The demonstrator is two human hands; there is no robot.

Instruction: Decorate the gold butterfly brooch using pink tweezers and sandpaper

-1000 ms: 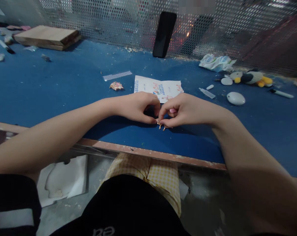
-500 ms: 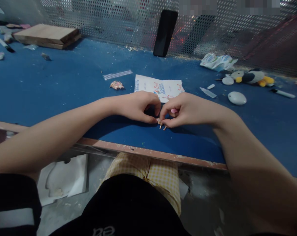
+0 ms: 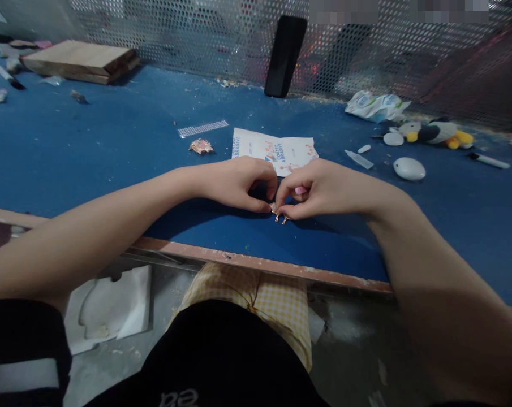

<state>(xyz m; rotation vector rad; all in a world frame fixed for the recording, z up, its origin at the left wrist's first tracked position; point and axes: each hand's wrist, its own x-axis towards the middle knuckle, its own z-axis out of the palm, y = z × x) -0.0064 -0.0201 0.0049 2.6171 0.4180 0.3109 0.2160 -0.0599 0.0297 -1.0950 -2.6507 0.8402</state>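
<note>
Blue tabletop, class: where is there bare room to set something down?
Mostly bare, specks aside: between the grey scrap and left forearm; between the black phone and printed sheet; between the white oval object and right forearm. Crowded: far right, around the plush toy and crumpled wrapper, and the centre, where left hand and right hand meet at a gold piece.

Dim light, soft-edged shadows.

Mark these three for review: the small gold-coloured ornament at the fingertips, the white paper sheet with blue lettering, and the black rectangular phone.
Small gold-coloured ornament (image 3: 274, 209), head view: its visible left part.
White paper sheet (image 3: 269, 148), head view: its printed middle.
Black rectangular phone (image 3: 285, 56), head view: middle of its face.
</note>
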